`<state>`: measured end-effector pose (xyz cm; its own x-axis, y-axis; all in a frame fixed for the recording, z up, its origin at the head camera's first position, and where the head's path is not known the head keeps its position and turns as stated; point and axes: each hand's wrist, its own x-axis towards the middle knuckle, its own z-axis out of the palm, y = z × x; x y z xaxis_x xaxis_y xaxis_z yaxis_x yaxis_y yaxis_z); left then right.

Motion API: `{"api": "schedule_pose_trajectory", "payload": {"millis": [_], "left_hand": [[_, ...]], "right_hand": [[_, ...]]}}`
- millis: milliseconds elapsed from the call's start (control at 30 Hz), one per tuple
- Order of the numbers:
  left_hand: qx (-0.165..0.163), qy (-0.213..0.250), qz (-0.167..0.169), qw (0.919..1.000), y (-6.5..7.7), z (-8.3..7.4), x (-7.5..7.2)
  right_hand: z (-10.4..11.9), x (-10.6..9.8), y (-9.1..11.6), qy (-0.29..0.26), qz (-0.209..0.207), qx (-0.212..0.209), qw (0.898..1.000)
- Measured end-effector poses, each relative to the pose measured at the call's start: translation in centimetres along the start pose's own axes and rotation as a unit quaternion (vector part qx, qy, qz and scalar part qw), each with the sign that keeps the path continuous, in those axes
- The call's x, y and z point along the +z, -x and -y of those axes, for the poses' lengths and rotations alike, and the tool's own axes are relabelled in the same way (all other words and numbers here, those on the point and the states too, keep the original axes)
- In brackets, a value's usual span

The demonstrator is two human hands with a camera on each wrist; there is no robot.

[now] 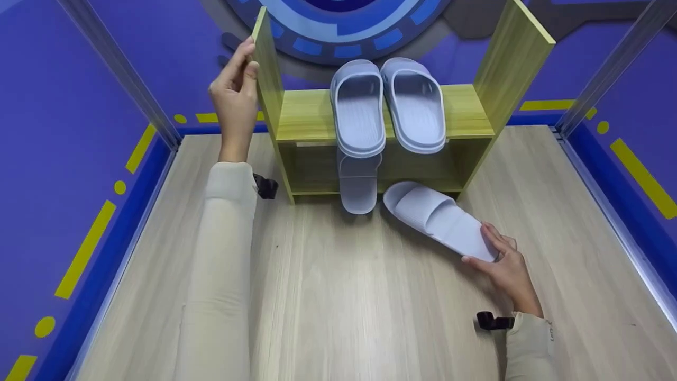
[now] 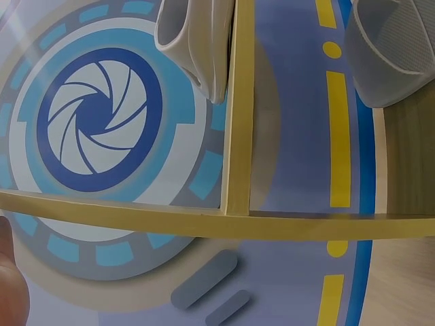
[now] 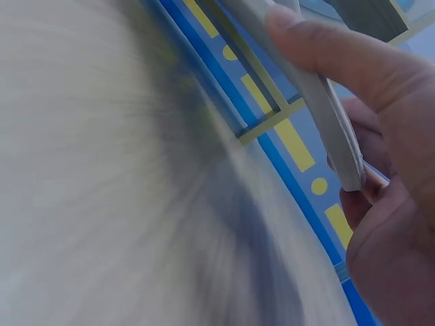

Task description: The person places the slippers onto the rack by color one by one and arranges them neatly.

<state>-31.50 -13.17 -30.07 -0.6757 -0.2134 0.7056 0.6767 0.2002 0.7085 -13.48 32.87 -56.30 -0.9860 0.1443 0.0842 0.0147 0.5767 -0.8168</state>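
A yellowish wooden shoe rack (image 1: 465, 124) stands against the back wall. My left hand (image 1: 236, 92) is raised at its left side panel (image 1: 268, 69), thumb and fingertips at the panel's edge. In the left wrist view only part of this hand shows, at the left edge. My right hand (image 1: 510, 270) grips the heel end of a pale slide slipper (image 1: 460, 227), thumb on one side and fingers on the other. The slipper's toe points toward the rack's lower level. Its sole edge (image 3: 333, 129) runs along the thumb in the right wrist view.
Two light grey-blue clogs (image 1: 360, 114) sit side by side on the upper shelf (image 1: 304, 114), toes to the back. Another slide slipper (image 1: 359, 190) lies in the lower compartment, heel jutting out. Blue printed walls (image 1: 69, 132) border the wood-grain tabletop (image 1: 338, 307).
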Motion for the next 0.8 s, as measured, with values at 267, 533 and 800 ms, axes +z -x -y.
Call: {"api": "schedule_pose_trajectory", "payload": {"millis": [267, 533, 800], "left_hand": [[-0.017, 0.013, 0.005, 0.9998, 0.2, -1.1, 0.0], [-0.015, 0.017, 0.002, 0.9997, 0.2, -1.1, 0.1], [-0.016, 0.018, 0.0, 0.9997, 0.2, -1.1, 0.0]], "right_hand": [[0.6, 0.4, -0.4, 0.017, 0.004, 0.024, 1.0], [1.4, 1.7, -0.8, 0.028, -0.013, 0.04, 0.999], [2.6, 3.1, -1.1, 0.038, -0.036, 0.031, 0.998]]}}
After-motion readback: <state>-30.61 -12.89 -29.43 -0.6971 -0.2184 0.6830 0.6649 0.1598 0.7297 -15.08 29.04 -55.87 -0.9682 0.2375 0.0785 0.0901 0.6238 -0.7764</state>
